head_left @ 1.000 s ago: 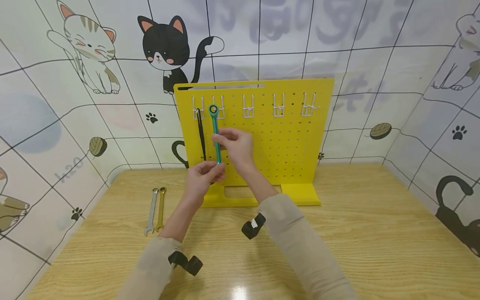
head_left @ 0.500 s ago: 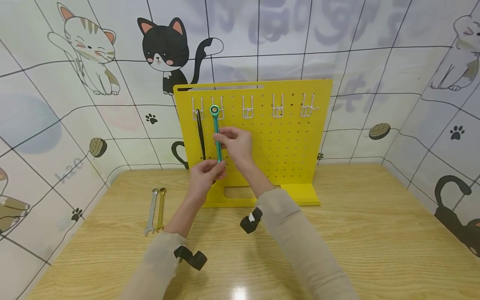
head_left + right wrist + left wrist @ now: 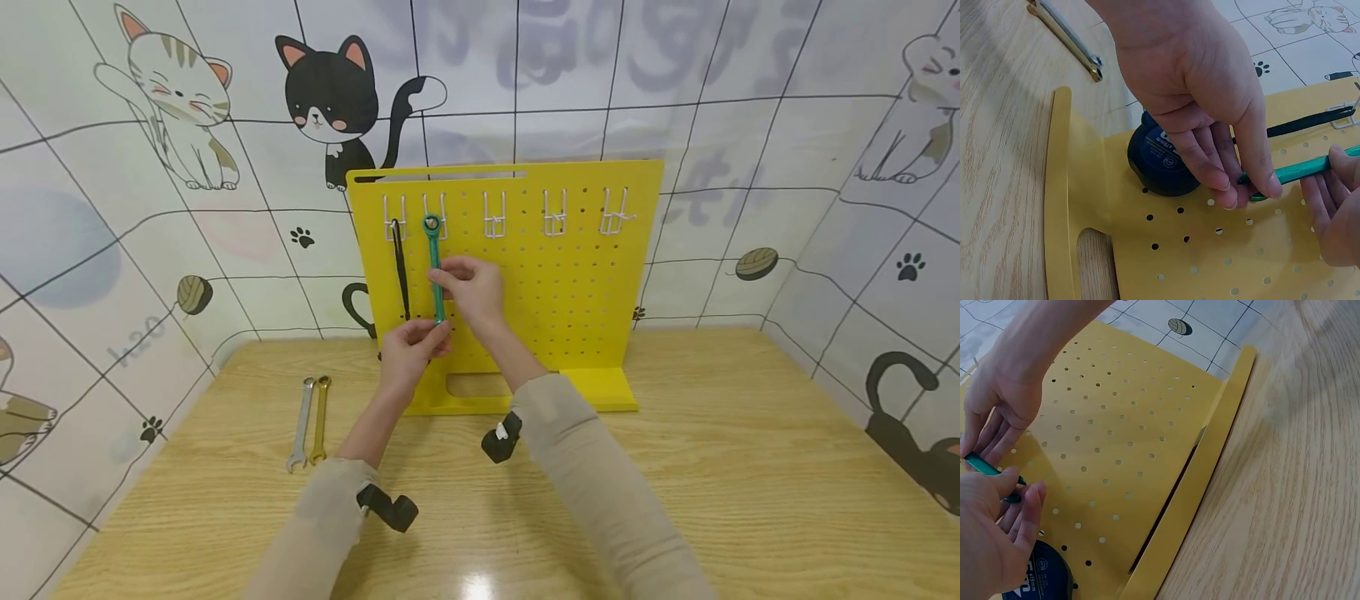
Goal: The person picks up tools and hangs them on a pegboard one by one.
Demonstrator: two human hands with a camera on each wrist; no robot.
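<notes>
A green wrench (image 3: 436, 258) stands upright in front of the yellow pegboard (image 3: 555, 308), its ring end over the second white hook (image 3: 442, 204) from the left. My right hand (image 3: 474, 292) pinches the wrench's shaft at mid-height. Lower down, my left hand (image 3: 408, 354) pinches its open end between thumb and fingers; the left wrist view shows that green end (image 3: 1013, 494) poking out past the thumb. On the leftmost hook (image 3: 393, 218) hangs a black strap (image 3: 401, 271), and from it a dark tape measure (image 3: 1163, 156), mostly hidden behind my left hand in the head view.
A silver wrench (image 3: 302, 425) and a gold wrench (image 3: 320, 421) lie side by side on the wooden table (image 3: 712, 467), left of the pegboard. Three more white hooks, among them the middle one (image 3: 494, 217), line the board's upper part. A cat-patterned wall covering (image 3: 480, 75) rises behind.
The wrench's ring end has shifted slightly down and right against the second hook. Both hands keep their pinch on it, and the left forearm has edged a little to the right.
</notes>
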